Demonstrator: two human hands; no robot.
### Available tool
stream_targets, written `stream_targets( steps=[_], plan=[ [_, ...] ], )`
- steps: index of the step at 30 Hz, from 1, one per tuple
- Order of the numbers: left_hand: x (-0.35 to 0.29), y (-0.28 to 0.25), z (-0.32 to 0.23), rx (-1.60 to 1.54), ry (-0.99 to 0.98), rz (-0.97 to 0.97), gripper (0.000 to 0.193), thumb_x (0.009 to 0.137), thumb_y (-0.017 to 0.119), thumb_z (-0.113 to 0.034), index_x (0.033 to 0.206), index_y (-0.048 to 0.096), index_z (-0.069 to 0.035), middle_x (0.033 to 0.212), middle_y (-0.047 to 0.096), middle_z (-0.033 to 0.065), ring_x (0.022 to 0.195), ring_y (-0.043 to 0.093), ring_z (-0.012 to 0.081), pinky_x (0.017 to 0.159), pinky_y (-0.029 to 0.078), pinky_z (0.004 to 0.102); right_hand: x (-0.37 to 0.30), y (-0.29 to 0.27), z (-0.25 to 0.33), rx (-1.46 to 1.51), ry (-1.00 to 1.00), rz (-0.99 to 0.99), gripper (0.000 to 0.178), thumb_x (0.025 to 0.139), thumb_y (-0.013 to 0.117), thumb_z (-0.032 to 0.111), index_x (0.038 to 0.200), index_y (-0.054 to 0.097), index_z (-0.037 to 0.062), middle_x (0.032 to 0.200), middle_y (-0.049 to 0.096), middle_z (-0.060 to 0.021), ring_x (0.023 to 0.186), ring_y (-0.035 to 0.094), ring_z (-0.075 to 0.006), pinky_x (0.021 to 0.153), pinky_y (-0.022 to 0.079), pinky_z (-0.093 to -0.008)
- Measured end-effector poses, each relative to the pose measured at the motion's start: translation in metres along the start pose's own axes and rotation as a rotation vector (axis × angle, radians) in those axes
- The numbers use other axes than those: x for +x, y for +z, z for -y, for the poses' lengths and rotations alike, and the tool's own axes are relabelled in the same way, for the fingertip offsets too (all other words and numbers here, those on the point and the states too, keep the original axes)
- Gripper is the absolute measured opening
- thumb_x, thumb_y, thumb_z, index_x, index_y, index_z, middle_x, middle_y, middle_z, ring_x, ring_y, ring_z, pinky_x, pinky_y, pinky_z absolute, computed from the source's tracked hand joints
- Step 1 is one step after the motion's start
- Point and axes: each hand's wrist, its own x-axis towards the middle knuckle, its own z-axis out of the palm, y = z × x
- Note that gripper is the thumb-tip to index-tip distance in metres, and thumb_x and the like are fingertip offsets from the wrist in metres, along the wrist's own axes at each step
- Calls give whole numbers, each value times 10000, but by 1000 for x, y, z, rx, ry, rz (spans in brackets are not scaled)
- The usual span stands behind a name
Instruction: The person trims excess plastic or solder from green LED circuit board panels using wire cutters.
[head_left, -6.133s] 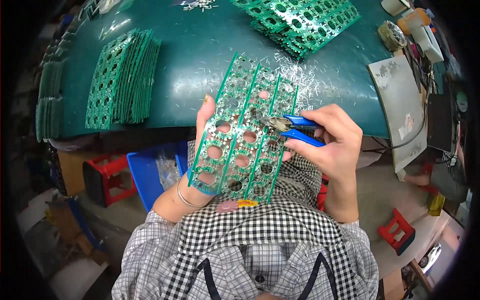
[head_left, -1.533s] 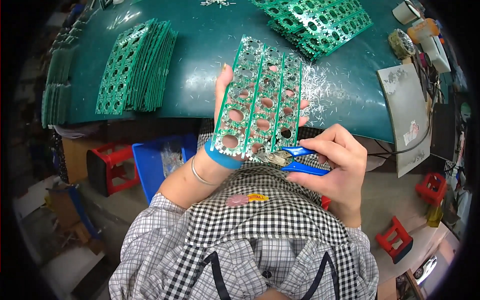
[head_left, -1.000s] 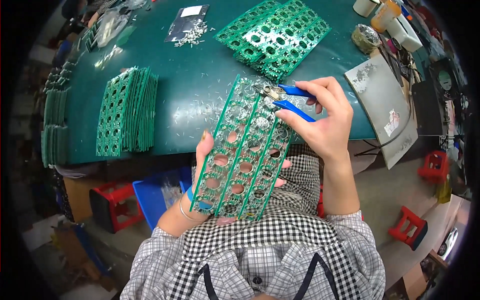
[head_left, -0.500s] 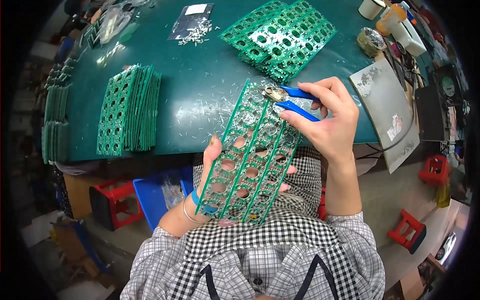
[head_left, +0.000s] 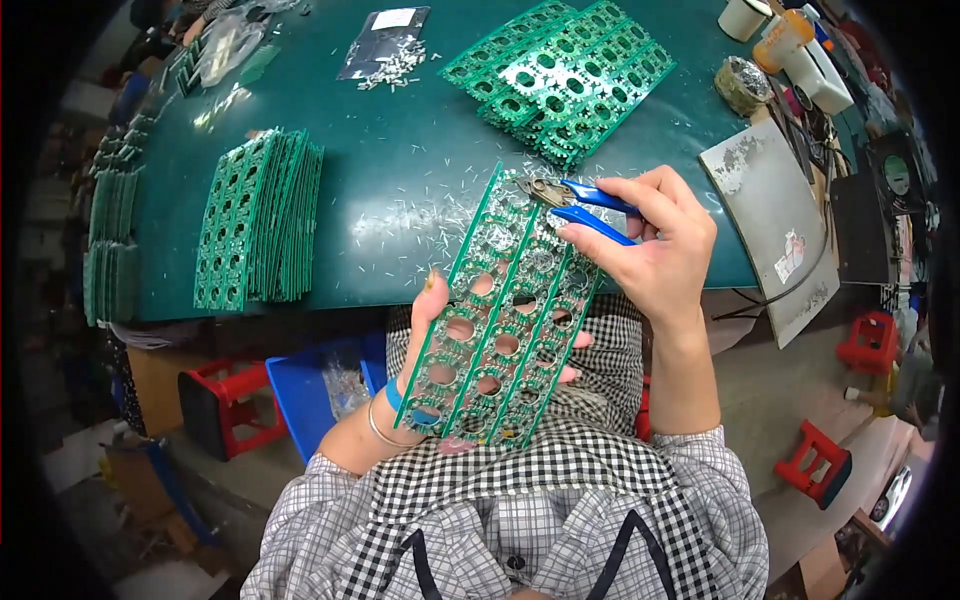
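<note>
My left hand [head_left: 428, 305] holds a green circuit board panel [head_left: 487, 335] from beneath, thumb on its left edge and fingertips showing past its right edge. Rows of round holes run along the panel, which slants over the table's front edge and my lap. In my right hand [head_left: 660, 235] is a pair of blue-handled cutting pliers [head_left: 590, 205], gripped between thumb and fingers. Their metal jaws lie against the panel's far end, near its upper left corner. Whether the jaws touch a lead there is too small to tell. Tiny clipped wire bits [head_left: 410, 230] lie scattered beside the panel.
Upright panels stand in a stack [head_left: 258, 220] at left. More panels lie in a pile [head_left: 565, 75] at the far side. A dark bag [head_left: 385, 35] with small white parts lies far back. At right are a grey board [head_left: 775, 220] and a tape roll [head_left: 743, 82].
The pliers' handles have come slightly closer together, and the jaws have shifted a little over the panel's far end. The panel has moved down very slightly.
</note>
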Motion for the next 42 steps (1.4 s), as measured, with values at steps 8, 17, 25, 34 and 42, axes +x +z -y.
stream_targets(
  steps=[8, 17, 25, 34, 42],
  plan=[
    [1, -6, 2, -21, 49, 64, 934, 948, 356, -782, 1585, 292, -102, 1507, 456, 239, 1322, 495, 515, 1060, 469, 632, -11, 1, -1, 110, 87, 14, 465, 607, 966, 196, 982, 755, 18, 819, 597, -24, 613, 500, -78, 512, 410, -235],
    [0, -3, 3, -57, 30, 28, 930, 946, 391, -769, 1590, 278, -108, 1489, 469, 246, 1319, 500, 514, 1061, 469, 631, -7, 4, -1, 79, 7, -24, 485, 621, 959, 179, 1020, 741, 10, 877, 610, -54, 717, 560, -133, 601, 478, -264],
    [-1, -1, 2, 19, -31, -15, 1068, 871, 401, -859, 1615, 232, -112, 1564, 370, 277, 1420, 350, 549, 1131, 346, 686, -8, -1, 4, 7, 54, 9, 444, 608, 962, 178, 965, 756, 13, 816, 607, -37, 632, 528, -102, 525, 430, -238],
    [2, -10, 4, -142, 4, 26, 893, 969, 340, -752, 1589, 291, -112, 1511, 453, 241, 1317, 492, 532, 1069, 444, 660, -15, -5, 3, 51, 36, 68, 512, 600, 952, 168, 1042, 734, 24, 932, 649, -55, 749, 607, -139, 596, 461, -273],
    [3, -3, 1, -35, -34, -5, 1064, 875, 392, -856, 1614, 235, -107, 1556, 386, 273, 1400, 373, 558, 1126, 349, 685, -17, -4, 5, 15, 88, 45, 472, 592, 960, 186, 987, 757, 25, 836, 623, -37, 651, 545, -118, 520, 421, -242]
  ],
)
